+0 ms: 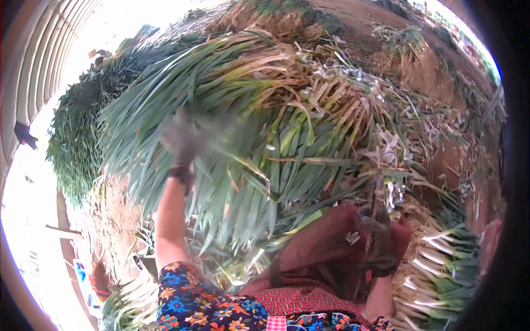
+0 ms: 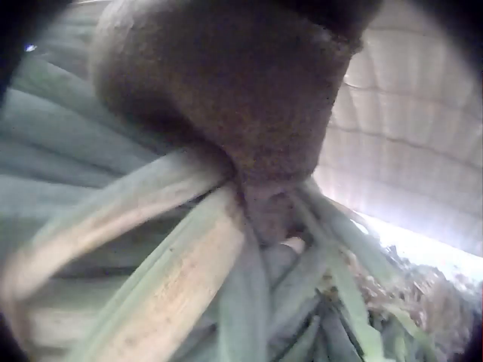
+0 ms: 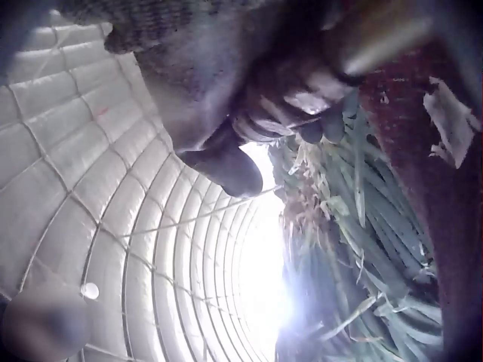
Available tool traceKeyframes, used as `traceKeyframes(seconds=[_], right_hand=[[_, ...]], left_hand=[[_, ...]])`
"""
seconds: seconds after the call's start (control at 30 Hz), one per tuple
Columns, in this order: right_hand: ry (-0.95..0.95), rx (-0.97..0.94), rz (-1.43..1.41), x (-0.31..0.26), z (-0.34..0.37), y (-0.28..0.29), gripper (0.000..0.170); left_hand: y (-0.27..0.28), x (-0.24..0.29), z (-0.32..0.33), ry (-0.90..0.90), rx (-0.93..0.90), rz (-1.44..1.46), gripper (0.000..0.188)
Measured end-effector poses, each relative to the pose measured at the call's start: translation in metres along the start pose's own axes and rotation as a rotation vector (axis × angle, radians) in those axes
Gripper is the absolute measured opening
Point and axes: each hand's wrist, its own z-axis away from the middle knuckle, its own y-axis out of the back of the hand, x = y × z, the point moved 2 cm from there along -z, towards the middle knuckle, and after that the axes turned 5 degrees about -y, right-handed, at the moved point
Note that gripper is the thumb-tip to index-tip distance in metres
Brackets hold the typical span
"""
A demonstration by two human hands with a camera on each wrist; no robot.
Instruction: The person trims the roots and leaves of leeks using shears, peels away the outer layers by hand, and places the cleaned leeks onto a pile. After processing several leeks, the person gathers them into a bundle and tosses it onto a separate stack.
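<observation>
My left hand point(image 1: 181, 138), in a dark grey glove, is blurred over the big heap of leeks point(image 1: 298, 138). The left wrist view shows that gloved hand point(image 2: 226, 98) gripping long leek leaves point(image 2: 173, 279), some green and some yellowed; its fingertips are mostly hidden. My right hand point(image 1: 378, 237), also gloved, is by my right knee and holds a thin stick-like tool point(image 1: 378, 190) pointing up and away. In the right wrist view, the fingers point(image 3: 290, 98) curl round it, and a pale, rounded length of the tool point(image 3: 389, 41) shows at the top.
Trimmed leeks with white stems point(image 1: 433, 270) lie in a row at the right, more point(image 1: 135, 300) at the lower left. Peelings and dry scraps point(image 1: 386, 146) litter the ground beyond my knee. A ribbed pale wall point(image 1: 47, 49) curves up at the left.
</observation>
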Motion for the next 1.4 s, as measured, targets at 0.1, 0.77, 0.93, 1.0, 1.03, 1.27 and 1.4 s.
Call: traceKeyframes(seconds=[0.1,0.77,0.93,1.0,1.03,1.27,1.4], right_hand=[[-0.012,0.115,-0.201,-0.003,0.007,0.006,0.053],[0.043,-0.089,-0.181,0.021,-0.020,0.001,0.033],[0.054,-0.074,-0.151,0.020,-0.022,-0.007,0.031],[0.045,-0.063,-0.105,0.024,-0.027,-0.008,0.023],[0.024,-0.086,-0.120,0.022,-0.027,-0.011,0.028],[-0.129,-0.092,-0.156,0.020,-0.026,-0.019,0.042],[-0.137,-0.079,-0.175,0.008,-0.018,-0.025,0.031]], left_hand=[[-0.055,-0.070,-0.012,0.179,-0.275,0.125,0.130],[-0.003,0.057,0.065,0.346,-0.463,2.010,0.035],[0.049,0.119,0.138,-0.398,-0.009,0.636,0.043],[0.026,0.137,0.167,-0.257,-0.270,0.797,0.038],[0.023,0.148,0.179,-0.230,-0.390,0.781,0.036],[0.047,0.192,0.239,-0.529,-0.436,0.334,0.034],[0.160,0.197,0.201,-0.261,-0.517,1.089,0.037]])
